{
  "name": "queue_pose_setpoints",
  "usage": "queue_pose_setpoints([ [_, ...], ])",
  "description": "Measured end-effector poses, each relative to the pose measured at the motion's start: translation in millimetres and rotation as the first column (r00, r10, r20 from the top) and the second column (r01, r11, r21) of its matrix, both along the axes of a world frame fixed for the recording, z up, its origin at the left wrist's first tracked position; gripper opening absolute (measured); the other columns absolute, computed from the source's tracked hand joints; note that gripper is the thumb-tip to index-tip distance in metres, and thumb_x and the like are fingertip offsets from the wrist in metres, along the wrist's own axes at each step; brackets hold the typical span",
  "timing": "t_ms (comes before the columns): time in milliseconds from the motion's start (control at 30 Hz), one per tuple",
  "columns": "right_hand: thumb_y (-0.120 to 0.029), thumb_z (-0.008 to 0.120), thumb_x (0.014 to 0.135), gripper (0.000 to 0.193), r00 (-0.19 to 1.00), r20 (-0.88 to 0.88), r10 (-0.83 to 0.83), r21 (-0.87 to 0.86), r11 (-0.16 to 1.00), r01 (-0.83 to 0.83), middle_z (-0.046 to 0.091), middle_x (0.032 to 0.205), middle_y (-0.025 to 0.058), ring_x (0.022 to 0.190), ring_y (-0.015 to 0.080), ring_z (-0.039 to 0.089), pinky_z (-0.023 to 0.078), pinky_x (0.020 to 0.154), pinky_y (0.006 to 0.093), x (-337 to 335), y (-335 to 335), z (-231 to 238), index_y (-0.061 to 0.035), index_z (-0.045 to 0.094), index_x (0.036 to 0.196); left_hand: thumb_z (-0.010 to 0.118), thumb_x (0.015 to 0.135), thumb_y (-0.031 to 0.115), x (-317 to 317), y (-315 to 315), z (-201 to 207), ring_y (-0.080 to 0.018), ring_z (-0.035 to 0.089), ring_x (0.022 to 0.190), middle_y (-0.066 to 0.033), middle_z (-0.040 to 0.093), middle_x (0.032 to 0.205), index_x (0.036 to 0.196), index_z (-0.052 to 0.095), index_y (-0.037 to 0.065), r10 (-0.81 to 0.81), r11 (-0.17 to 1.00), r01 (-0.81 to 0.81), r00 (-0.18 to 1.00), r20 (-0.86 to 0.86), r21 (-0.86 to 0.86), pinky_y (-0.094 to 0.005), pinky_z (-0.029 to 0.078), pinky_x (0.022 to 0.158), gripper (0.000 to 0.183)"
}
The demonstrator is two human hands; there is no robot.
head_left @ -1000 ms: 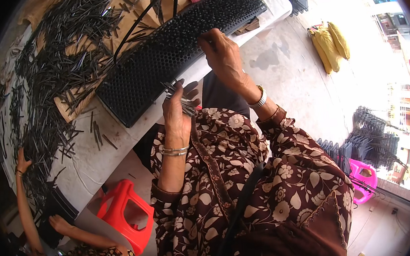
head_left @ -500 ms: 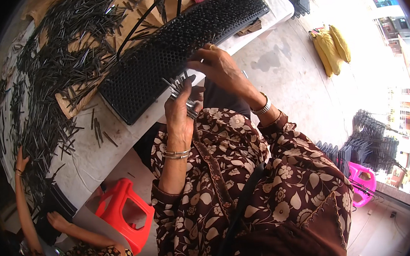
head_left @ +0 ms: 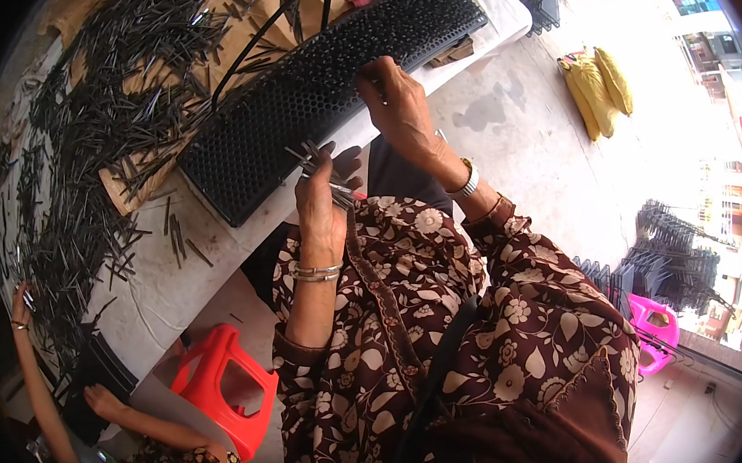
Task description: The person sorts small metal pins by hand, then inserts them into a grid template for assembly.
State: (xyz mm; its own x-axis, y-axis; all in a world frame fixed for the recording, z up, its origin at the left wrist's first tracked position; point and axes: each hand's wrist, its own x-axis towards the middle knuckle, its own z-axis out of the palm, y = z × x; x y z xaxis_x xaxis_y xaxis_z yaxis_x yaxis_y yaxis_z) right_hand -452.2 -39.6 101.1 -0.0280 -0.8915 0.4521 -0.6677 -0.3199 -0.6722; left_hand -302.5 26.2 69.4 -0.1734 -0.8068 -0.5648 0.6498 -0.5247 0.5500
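A long black tray [head_left: 241, 159] with a honeycomb of holes lies along the table's front edge. Its far right part is filled with small upright pieces; the holes at its left end look bare. My left hand [head_left: 320, 205], palm up at the tray's front edge, is closed around a loose bunch of thin metallic sticks [head_left: 304, 156] that poke out past its fingers. Over the tray's near edge, my right hand [head_left: 402, 114] has its fingers pinched together at the edge of the filled holes. What is between those fingertips, if anything, is hidden.
A heap of dark thin sticks [head_left: 144, 53] covers the table's left side on brown paper. Black metal bars [head_left: 273, 19] stand behind the tray. At lower left another person's hand [head_left: 23, 306] is by the heap, near a red stool [head_left: 226, 394]. Yellow sacks [head_left: 593, 93] lie right.
My right hand has moved up and slightly right, its fingers closing into a pinch over the tray. My left hand stays nearly in place. The other person's hand has shifted down and left.
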Motion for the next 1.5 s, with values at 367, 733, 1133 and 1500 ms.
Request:
queue_pose_setpoints([
  [367, -0.016, 0.066, 0.082, 0.018, 0.986, -0.166, -0.025, 0.003, 1.000, 0.025, 0.052, 0.078, 0.0152, 0.076, 0.0337, 0.058, 0.048, 0.067, 0.0422, 7.9, 11.2, -7.8, -0.0063, 0.064, 0.098, 0.064, 0.093, 0.025, 0.8, 5.1, 3.4, -0.0083, 0.054, 0.066, -0.0077, 0.066, 0.081, 0.108, 0.063, -0.001, -0.002, 0.997, -0.002, 0.998, -0.055, -0.073, -0.0228, 0.039, 0.052, 0.030],
  [733, -0.017, 0.063, 0.089, 0.026, 0.805, 0.487, 0.338, 0.542, 0.606, -0.582, 0.067, 0.095, 0.0071, 0.084, 0.0122, 0.059, 0.047, 0.071, 0.0285, -5.6, 13.5, 19.5, 0.0024, 0.065, 0.107, 0.061, 0.094, 0.021, 4.1, 7.4, 12.9, -0.0111, 0.057, 0.067, -0.0119, 0.067, 0.088, 0.109, 0.062, 0.000, -0.066, 0.992, 0.066, 0.998, -0.002, -0.110, -0.0217, 0.040, 0.050, 0.025],
  [1133, -0.020, 0.063, 0.088, 0.027, 0.857, 0.374, 0.353, 0.524, 0.683, -0.510, 0.069, 0.089, 0.0134, 0.081, 0.0175, 0.064, 0.050, 0.073, 0.0300, 9.4, 11.6, 22.3, 0.0038, 0.067, 0.102, 0.063, 0.093, 0.022, 9.2, 9.8, 16.3, -0.0131, 0.064, 0.070, -0.0101, 0.070, 0.088, 0.100, 0.064, 0.002, 0.045, 0.990, -0.029, 0.993, 0.113, -0.142, -0.0224, 0.042, 0.049, 0.021],
  [1500, -0.012, 0.062, 0.088, 0.017, 0.890, 0.290, 0.350, 0.497, 0.740, -0.453, 0.069, 0.082, 0.0122, 0.071, 0.0163, 0.066, 0.051, 0.063, 0.0307, 14.5, -0.1, 29.7, 0.0027, 0.065, 0.095, 0.061, 0.093, 0.028, 8.3, 4.6, 18.0, -0.0145, 0.068, 0.072, -0.0077, 0.071, 0.087, 0.101, 0.066, 0.001, 0.063, 0.985, -0.031, 0.981, 0.183, -0.172, -0.0251, 0.047, 0.051, 0.028],
])
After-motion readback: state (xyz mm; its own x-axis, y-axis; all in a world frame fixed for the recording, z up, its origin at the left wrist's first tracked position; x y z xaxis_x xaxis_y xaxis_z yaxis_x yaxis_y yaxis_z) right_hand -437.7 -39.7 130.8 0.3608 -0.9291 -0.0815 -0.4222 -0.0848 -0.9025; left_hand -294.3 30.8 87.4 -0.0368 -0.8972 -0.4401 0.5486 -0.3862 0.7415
